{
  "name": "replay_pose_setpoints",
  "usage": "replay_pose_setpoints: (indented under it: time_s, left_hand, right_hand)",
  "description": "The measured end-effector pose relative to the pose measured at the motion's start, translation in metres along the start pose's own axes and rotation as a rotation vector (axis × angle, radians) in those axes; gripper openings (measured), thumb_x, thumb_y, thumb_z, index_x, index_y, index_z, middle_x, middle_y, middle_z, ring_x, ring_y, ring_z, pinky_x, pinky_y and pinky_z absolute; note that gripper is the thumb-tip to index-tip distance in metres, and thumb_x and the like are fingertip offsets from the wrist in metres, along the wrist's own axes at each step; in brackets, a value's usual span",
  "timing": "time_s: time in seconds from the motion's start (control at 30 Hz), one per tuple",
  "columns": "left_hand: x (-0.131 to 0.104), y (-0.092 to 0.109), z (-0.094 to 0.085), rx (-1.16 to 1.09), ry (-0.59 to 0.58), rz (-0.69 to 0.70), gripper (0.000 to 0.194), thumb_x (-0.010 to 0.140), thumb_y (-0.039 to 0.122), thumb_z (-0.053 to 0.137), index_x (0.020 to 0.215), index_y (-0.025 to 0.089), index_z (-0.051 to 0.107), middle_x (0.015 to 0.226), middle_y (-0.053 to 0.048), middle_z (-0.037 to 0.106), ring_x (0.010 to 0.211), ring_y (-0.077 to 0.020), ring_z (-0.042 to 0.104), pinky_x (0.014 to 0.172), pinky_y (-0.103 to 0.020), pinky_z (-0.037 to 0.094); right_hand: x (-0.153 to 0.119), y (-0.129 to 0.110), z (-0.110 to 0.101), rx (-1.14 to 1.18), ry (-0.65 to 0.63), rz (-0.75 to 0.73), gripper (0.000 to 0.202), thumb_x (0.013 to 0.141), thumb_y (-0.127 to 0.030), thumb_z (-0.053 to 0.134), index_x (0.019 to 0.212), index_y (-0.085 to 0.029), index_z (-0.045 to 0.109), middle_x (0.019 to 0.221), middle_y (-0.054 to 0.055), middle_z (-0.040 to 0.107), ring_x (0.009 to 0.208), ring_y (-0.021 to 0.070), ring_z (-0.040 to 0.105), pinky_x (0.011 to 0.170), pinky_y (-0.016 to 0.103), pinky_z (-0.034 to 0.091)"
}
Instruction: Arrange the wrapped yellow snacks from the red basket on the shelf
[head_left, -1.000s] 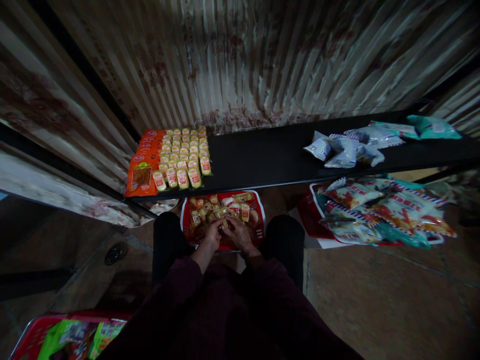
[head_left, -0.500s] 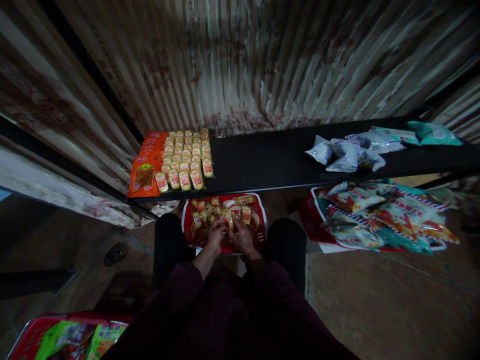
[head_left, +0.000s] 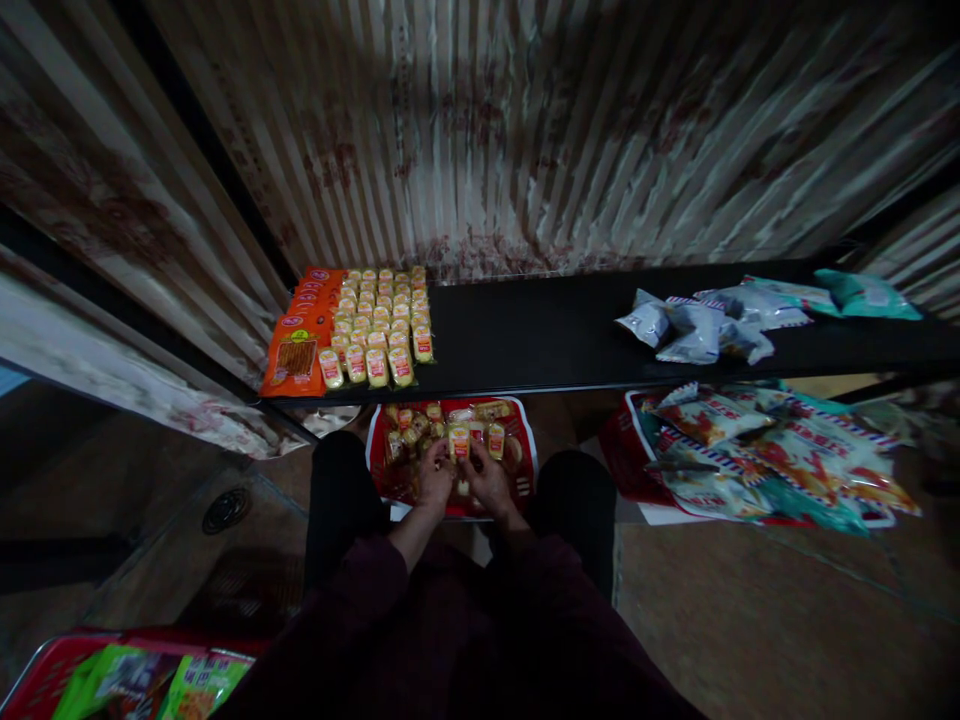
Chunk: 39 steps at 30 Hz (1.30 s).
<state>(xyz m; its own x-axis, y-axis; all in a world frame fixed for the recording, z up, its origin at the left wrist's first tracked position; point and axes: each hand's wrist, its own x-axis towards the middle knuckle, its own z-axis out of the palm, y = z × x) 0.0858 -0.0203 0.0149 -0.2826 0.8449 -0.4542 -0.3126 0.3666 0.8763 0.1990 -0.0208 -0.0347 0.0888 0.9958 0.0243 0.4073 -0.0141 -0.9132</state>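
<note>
Between my two hands, a small yellow wrapped snack cake [head_left: 459, 441] with a red label is held upright. My left hand [head_left: 435, 480] grips its left side and my right hand [head_left: 488, 480] its right side, fingers closed in at the edges. Both hands are over a red basket [head_left: 529, 440] between my knees, where several more wrapped cakes lie loose. Above the basket, rows of the same wrapped cakes [head_left: 379, 325] stand on the black shelf [head_left: 517, 330], beside orange snack packets [head_left: 296, 350] at its left end.
Silver-grey bags [head_left: 694, 325] and teal bags [head_left: 862, 295] lie on the shelf's right part. A second red basket [head_left: 622, 445], heaped with snack bags [head_left: 810, 430], stands on the floor at right. Green packets [head_left: 202, 685] fill a basket at lower left. A black post [head_left: 217, 150] rises at left.
The cake between my hands has been turned upright, its label now facing me. My hands have drawn slightly apart around it. The view has tilted a little upward.
</note>
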Motion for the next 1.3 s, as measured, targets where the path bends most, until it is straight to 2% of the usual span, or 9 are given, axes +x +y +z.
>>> replay_pose_setpoints:
  time_s: [0.1,0.3,0.47,0.6,0.73,0.97,1.1,1.3]
  left_hand:
    - [-0.003,0.004,0.0,-0.023,-0.016,0.024,0.043,0.061,-0.009,0.055,0.087,0.022,0.069,0.095,-0.003,0.066,0.095,-0.0158,0.059,0.088,-0.027,0.043]
    - [-0.008,0.016,0.003,0.064,-0.072,0.2,0.041,0.066,-0.002,0.057,0.095,0.024,0.068,0.111,-0.003,0.064,0.111,-0.0186,0.053,0.104,-0.031,0.033]
    - [-0.011,0.035,0.006,0.082,-0.102,0.226,0.041,0.07,0.005,0.058,0.104,0.026,0.065,0.124,-0.003,0.057,0.124,-0.0217,0.041,0.108,-0.034,0.028]
    - [-0.01,0.052,0.009,0.087,-0.046,0.313,0.038,0.069,0.004,0.06,0.1,0.027,0.066,0.119,-0.005,0.057,0.122,-0.0226,0.042,0.108,-0.031,0.027]
    - [-0.004,0.069,0.012,0.029,0.027,0.372,0.036,0.069,0.005,0.06,0.098,0.025,0.067,0.11,-0.007,0.059,0.115,-0.0229,0.047,0.105,-0.03,0.031]
    - [0.015,0.085,0.018,0.528,0.085,0.626,0.05,0.074,0.004,0.044,0.12,0.02,0.054,0.117,-0.008,0.058,0.114,-0.019,0.05,0.102,-0.035,0.037]
    - [0.025,0.086,0.02,0.557,0.104,0.679,0.051,0.071,0.003,0.044,0.119,0.018,0.054,0.118,-0.009,0.059,0.115,-0.0189,0.051,0.102,-0.036,0.038]
    - [0.032,0.091,0.019,0.579,0.1,0.695,0.051,0.069,0.002,0.043,0.116,0.017,0.057,0.122,-0.009,0.058,0.118,-0.019,0.05,0.105,-0.036,0.036]
  right_hand:
    - [0.003,-0.008,-0.001,0.008,0.04,0.014,0.038,0.078,-0.039,0.054,0.112,-0.024,0.06,0.106,0.005,0.069,0.099,0.0235,0.063,0.091,0.042,0.049]
    - [0.006,-0.032,-0.005,0.042,0.059,0.003,0.038,0.079,-0.039,0.053,0.113,-0.023,0.061,0.11,0.008,0.066,0.098,0.0249,0.063,0.09,0.041,0.049]
    - [0.017,-0.054,-0.008,0.03,0.086,-0.087,0.042,0.08,-0.039,0.053,0.117,-0.02,0.059,0.118,0.01,0.063,0.111,0.0263,0.057,0.099,0.045,0.042]
    - [0.032,-0.075,-0.009,0.037,0.074,-0.14,0.041,0.081,-0.039,0.051,0.117,-0.02,0.059,0.117,0.01,0.063,0.109,0.0259,0.057,0.097,0.043,0.043]
    - [0.05,-0.093,-0.007,0.028,0.093,-0.168,0.041,0.081,-0.039,0.052,0.116,-0.02,0.06,0.116,0.01,0.063,0.105,0.0253,0.059,0.093,0.04,0.045]
    - [0.086,-0.115,-0.003,-0.003,0.081,-0.244,0.038,0.08,-0.032,0.052,0.114,-0.017,0.06,0.113,0.012,0.064,0.1,0.0227,0.059,0.091,0.039,0.046]
    - [0.104,-0.12,0.001,-0.026,0.061,-0.263,0.035,0.082,-0.029,0.05,0.114,-0.019,0.06,0.112,0.01,0.064,0.099,0.0212,0.059,0.09,0.038,0.045]
    - [0.119,-0.121,0.008,-0.155,0.079,-0.28,0.036,0.081,-0.026,0.052,0.116,-0.019,0.059,0.099,0.009,0.064,0.086,0.0194,0.059,0.082,0.034,0.048]
